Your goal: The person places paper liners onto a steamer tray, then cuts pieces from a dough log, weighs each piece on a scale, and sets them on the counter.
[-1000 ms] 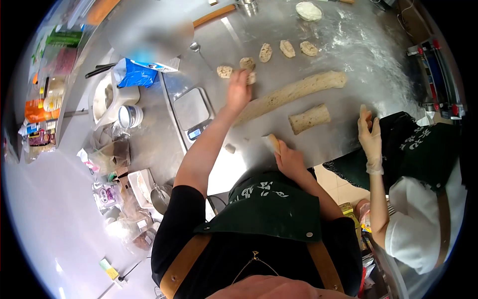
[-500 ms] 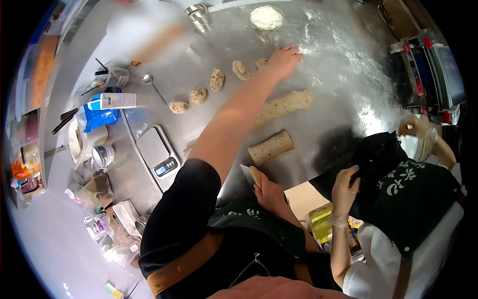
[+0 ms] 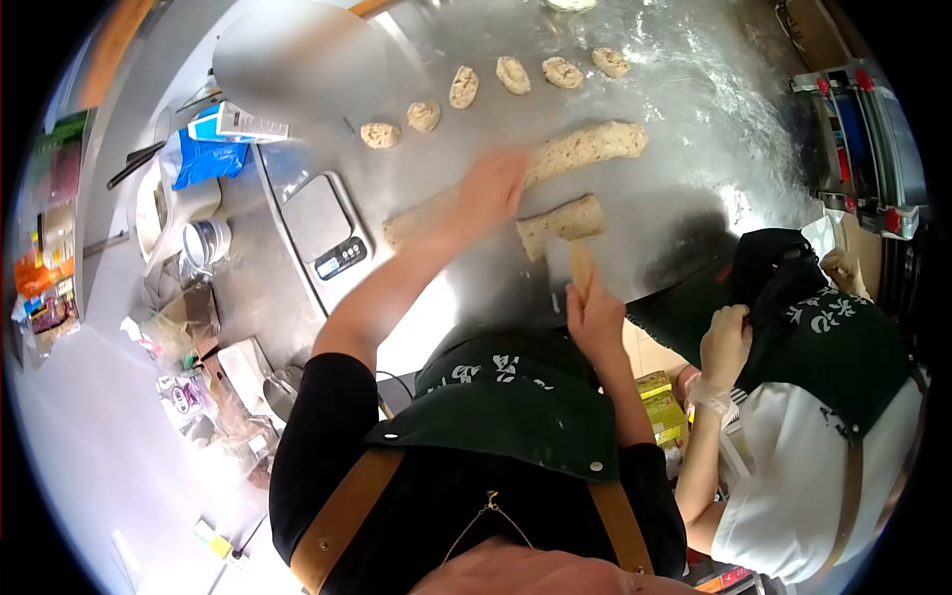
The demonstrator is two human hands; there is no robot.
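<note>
My left hand (image 3: 493,188) is over the middle of a long dough log (image 3: 593,149), its fingers smeared by motion; contact cannot be made out. My right hand (image 3: 593,315) is closed around the wooden handle of a scraper (image 3: 581,266), whose pale blade is blurred. Just beyond the blade lies a short, thick dough piece (image 3: 561,224), nearer to me than the log. Several small dough lumps (image 3: 513,75) form a curved row on the metal table (image 3: 684,109), beyond the log.
A digital scale (image 3: 325,226) stands left of the log. Farther left are a blue bag (image 3: 208,162), a carton (image 3: 238,124) and a round tub (image 3: 206,242). A co-worker (image 3: 818,347) in a dark cap and apron is at the right. Floured bowl at the top edge.
My left hand has come back from the row of small lumps to the long log, leaving a lump at the row's right end. My right hand has raised the scraper to the short piece.
</note>
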